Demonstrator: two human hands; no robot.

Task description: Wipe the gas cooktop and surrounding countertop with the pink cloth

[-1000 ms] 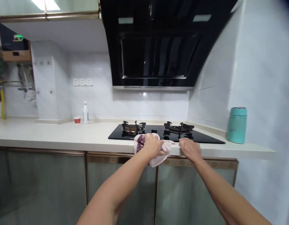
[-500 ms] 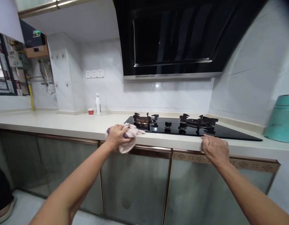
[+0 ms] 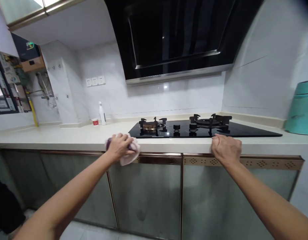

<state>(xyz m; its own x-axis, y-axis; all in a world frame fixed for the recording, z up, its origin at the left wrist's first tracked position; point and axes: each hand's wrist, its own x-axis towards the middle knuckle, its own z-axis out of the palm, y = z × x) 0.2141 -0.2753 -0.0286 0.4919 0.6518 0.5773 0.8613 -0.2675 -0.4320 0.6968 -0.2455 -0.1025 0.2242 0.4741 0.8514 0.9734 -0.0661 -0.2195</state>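
My left hand point(image 3: 119, 146) is closed around a crumpled pale pink and purple cloth point(image 3: 130, 159), at the front edge of the white countertop point(image 3: 76, 136). Part of the cloth lies over the edge, just left of the black gas hob point(image 3: 164, 134). My right hand point(image 3: 227, 147), its fingers curled, rests against the counter's front edge before the hob's right burner point(image 3: 210, 122). Nothing shows in that hand, though its inner side is hidden.
Overhead hangs a black range hood point(image 3: 174, 36). A white bottle point(image 3: 102, 114) and a red and white cup point(image 3: 95, 122) stand at the back left, a teal canister point(image 3: 301, 111) at the far right. Dark clothing of a person point(image 3: 6, 206) shows at lower left.
My left hand has slid a little left along the counter edge with the cloth, drawing away from the hob. My right hand has stayed at its place on the edge. The view has tilted slightly.
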